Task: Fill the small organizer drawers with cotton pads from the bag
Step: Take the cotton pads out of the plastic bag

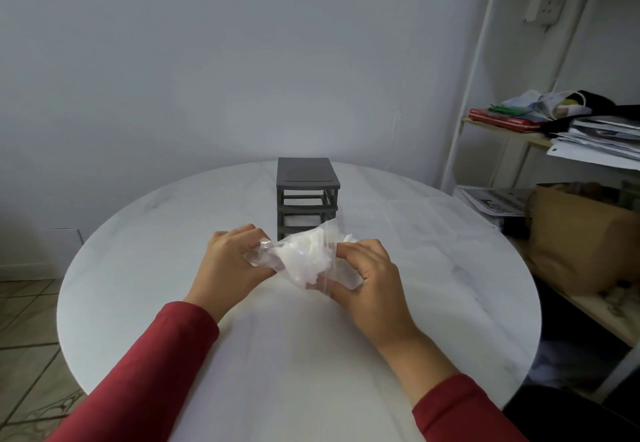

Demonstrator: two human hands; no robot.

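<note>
A clear plastic bag [304,258] stuffed with white cotton pads is held above the middle of the round white table [138,268]. My left hand [230,263] pinches the bag's left end. My right hand [372,277] grips its right side between thumb and fingers. Just behind the bag stands a small dark grey organizer [306,192] with stacked drawers. Its lowest part is hidden by the bag. Something white shows in one lower drawer; the upper slots look dark.
A white metal shelf unit [478,78] stands at the right with papers, cloth and a brown paper bag [581,241] on its shelves. A plain wall is behind the table. Tiled floor shows at the lower left.
</note>
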